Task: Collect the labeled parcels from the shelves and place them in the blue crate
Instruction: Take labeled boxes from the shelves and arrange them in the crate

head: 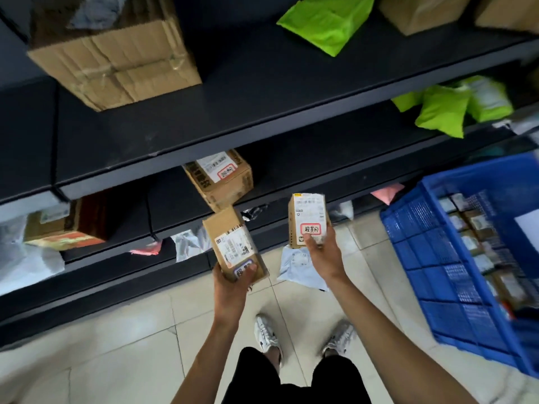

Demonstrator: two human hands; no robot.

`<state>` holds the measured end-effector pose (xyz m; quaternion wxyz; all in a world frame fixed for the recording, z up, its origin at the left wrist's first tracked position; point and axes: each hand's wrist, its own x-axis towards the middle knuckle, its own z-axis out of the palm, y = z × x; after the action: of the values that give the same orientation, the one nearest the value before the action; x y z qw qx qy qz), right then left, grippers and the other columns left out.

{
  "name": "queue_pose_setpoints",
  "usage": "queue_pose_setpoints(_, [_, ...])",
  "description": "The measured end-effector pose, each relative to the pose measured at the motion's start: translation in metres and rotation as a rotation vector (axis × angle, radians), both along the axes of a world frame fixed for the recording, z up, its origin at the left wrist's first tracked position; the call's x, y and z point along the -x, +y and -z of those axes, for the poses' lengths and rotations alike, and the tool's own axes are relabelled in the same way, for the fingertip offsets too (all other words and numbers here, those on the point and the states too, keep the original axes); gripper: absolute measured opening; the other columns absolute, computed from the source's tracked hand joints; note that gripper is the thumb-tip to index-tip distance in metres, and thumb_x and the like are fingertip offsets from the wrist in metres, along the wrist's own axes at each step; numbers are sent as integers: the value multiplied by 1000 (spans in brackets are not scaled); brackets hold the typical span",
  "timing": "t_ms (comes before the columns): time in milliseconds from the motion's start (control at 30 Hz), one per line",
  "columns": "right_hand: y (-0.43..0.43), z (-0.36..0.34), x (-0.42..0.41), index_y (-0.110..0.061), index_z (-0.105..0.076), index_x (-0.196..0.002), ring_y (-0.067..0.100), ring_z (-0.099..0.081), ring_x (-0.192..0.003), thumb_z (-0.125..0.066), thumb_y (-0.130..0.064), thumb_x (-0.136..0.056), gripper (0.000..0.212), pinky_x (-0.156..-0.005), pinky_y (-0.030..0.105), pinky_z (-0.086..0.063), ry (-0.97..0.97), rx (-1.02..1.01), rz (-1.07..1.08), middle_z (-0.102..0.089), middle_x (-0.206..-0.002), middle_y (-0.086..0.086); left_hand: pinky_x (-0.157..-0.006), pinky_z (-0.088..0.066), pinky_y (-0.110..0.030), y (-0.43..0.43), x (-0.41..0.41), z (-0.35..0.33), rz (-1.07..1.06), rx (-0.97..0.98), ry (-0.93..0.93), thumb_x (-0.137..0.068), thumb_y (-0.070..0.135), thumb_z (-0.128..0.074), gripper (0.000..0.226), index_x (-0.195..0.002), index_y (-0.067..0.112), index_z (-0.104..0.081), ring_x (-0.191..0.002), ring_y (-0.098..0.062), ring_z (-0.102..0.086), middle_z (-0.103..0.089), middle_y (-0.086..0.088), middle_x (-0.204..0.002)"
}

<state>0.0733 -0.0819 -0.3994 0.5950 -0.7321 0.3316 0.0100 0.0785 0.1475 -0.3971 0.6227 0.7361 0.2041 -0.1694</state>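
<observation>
My left hand (230, 287) grips a small brown cardboard parcel (233, 240) by its near end, thumb over its purple-edged label. My right hand (322, 255) holds a second small parcel (307, 220) upright, thumb beside its red-edged label. Both parcels hang in front of the dark shelves (204, 118), above the tiled floor. The blue crate (431, 258) stands at the right and holds several small labeled boxes. Another labeled brown box (230, 185) sits on a lower shelf just behind my hands.
A large cardboard box (116, 62) and green mailers (326, 24) lie on the upper shelf, with more green bags (443, 112) on the shelf below. White and pink mailers (186, 243) stick out of the lower shelves. My feet (267, 335) stand on the tiles.
</observation>
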Motion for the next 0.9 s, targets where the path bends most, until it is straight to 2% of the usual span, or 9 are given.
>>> queue_pose_setpoints(133, [-52, -10, 48, -19, -37, -142, 12, -61, -108, -65, -29, -94, 57, -91, 26, -50, -31, 22, 53, -60, -120, -9, -81, -60, -43, -68, 31, -7, 191, -99, -13, -68, 42, -84, 67, -124, 22, -53, -96, -16, -71, -73, 5, -111])
queue_pose_setpoints(233, [-100, -17, 91, -20, -38, -143, 9, -62, -105, -66, -25, -93, 58, -85, 17, -49, -59, 17, 108, -62, -119, -10, -85, -57, -41, -141, 42, -20, 332, -132, -32, -70, 39, -85, 71, -128, 25, -46, -98, -11, -69, -70, 14, -112])
queue_pose_setpoints(333, [-154, -26, 139, -23, -41, -140, 9, -63, -105, -66, -25, -93, 54, -89, 26, -51, -48, 28, 198, -64, -120, -10, -90, -56, -40, -220, 58, -26, 535, -111, -61, -62, 48, -86, 79, -129, 28, -48, -100, -4, -69, -70, 19, -113])
queue_pose_setpoints(433, [-208, -29, 187, -21, -42, -139, 9, -63, -105, -66, -28, -93, 52, -83, 22, -49, -55, 49, 331, -64, -121, -8, -96, -54, -41, -300, 84, -25, 715, -46, -69, -67, 42, -87, 76, -131, 25, -50, -108, -6, -68, -70, 13, -120])
queue_pose_setpoints(567, [-273, -29, 250, -26, -43, -128, 12, -62, -106, -63, -24, -93, 40, -82, 25, -45, -26, 49, 557, -63, -121, -5, -71, -56, -19, -395, 127, -21, 947, 44, -52, -72, -1, -84, 68, -127, 13, -47, -92, -1, -70, -69, -3, -118])
queue_pose_setpoints(600, [-288, -29, 264, -30, -41, -124, 12, -61, -104, -61, -21, -94, 37, -82, 24, -44, -8, 37, 598, -62, -119, -5, -69, -56, -19, -414, 136, -19, 997, 51, -28, -71, -4, -84, 69, -126, 13, -47, -91, -2, -71, -69, -5, -118])
queue_pose_setpoints(700, [-322, -24, 297, -32, -38, -120, 12, -58, -104, -57, -14, -94, 37, -83, 25, -42, 46, -19, 687, -59, -116, -6, -67, -62, -43, -465, 152, -17, 1161, 74, 28, -59, 3, -90, 74, -123, 12, -53, -99, -24, -71, -70, -15, -117])
queue_pose_setpoints(833, [-367, -8, 318, -32, -41, -123, 16, -61, -113, -59, -14, -86, 44, -92, 33, -50, 85, -75, 790, -62, -121, -5, -45, -48, -16, -535, 164, -11, 1288, 22, 113, -71, -16, -78, 67, -124, 6, -45, -65, -3, -68, -66, -17, -110])
queue_pose_setpoints(900, [-393, -1, 319, -33, -38, -123, 16, -60, -112, -61, -15, -88, 45, -94, 35, -49, 108, -101, 835, -61, -122, -5, -49, -49, -16, -568, 157, 2, 1333, -38, 132, -73, -5, -82, 68, -127, 12, -44, -71, -7, -68, -67, -12, -111])
